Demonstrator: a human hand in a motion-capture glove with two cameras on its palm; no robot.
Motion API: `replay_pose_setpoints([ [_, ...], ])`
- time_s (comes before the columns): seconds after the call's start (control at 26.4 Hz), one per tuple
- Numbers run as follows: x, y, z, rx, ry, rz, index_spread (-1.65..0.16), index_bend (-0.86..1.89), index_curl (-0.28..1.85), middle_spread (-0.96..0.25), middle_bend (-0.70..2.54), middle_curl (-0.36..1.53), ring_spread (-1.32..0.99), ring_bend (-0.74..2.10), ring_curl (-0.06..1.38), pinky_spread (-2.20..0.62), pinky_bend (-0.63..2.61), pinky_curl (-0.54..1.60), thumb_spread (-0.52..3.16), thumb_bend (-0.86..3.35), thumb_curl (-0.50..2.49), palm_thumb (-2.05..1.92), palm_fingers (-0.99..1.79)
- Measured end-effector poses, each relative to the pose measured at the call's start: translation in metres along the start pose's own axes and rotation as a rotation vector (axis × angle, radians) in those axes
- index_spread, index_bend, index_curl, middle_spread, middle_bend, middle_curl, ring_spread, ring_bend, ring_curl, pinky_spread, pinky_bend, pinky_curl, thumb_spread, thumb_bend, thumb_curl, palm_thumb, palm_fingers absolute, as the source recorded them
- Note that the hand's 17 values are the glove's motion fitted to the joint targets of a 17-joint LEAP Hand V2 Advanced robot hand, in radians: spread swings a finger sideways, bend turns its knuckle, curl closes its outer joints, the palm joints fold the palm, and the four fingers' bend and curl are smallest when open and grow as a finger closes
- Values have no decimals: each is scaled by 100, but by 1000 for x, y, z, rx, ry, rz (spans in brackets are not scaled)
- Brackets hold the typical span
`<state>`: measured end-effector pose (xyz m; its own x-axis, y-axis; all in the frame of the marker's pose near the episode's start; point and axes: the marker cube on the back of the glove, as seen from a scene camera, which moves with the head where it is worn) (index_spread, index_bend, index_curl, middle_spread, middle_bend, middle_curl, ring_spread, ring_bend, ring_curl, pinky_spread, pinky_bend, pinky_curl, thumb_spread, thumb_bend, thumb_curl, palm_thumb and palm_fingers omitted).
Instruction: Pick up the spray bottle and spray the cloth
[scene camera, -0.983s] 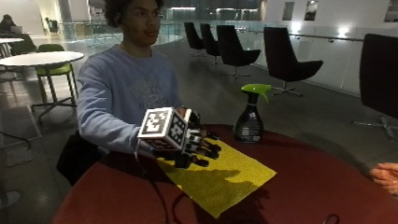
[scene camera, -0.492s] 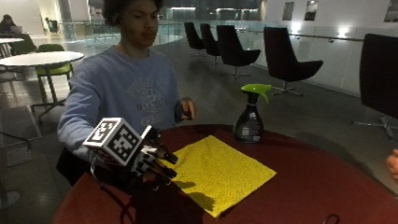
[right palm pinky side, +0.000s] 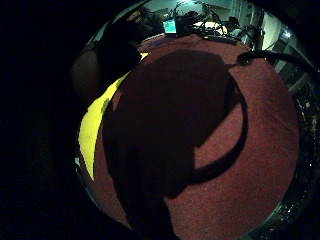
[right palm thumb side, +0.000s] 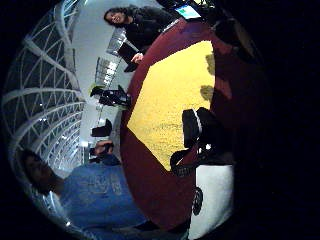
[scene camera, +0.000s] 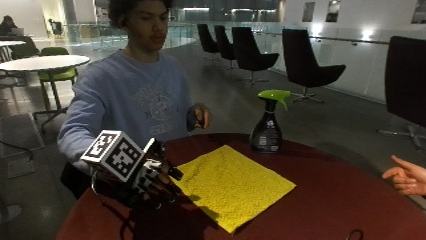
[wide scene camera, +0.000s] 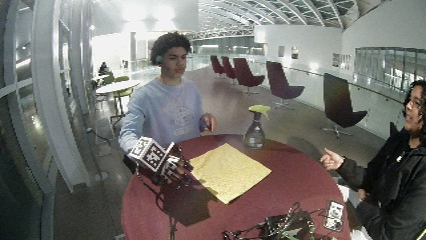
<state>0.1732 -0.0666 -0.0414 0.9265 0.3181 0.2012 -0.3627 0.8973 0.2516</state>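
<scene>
The gloved right hand (scene camera: 154, 177) hovers over the near left part of the round red counter (scene camera: 346, 200), fingers relaxed and spread, grasping nothing, just beside the yellow cloth (scene camera: 233, 185). The spray bottle (scene camera: 267, 122) stands upright at the counter's far edge, beyond the cloth.

**Path to bottle: over the cloth**

Grip (scene camera: 156, 177) hovers low at the worktop (scene camera: 333, 200) edge, just beside the yellow cloth (scene camera: 233, 185). Cloth lies flat between grip and spray bottle (scene camera: 267, 125). Bottle stands upright past the cloth's far corner, bare worktop on both sides. Cable clutter (wide scene camera: 279, 227) sits well apart.
</scene>
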Motion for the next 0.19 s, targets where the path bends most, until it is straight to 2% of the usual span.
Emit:
replay_pose_setpoints([
  [0.19, -3, -1, 1, -5, 4, -7, -33, 13, 28, -7, 35, 44, 0, 30, 37, 23, 17, 30, 114, -2, 46, 81, 67],
])
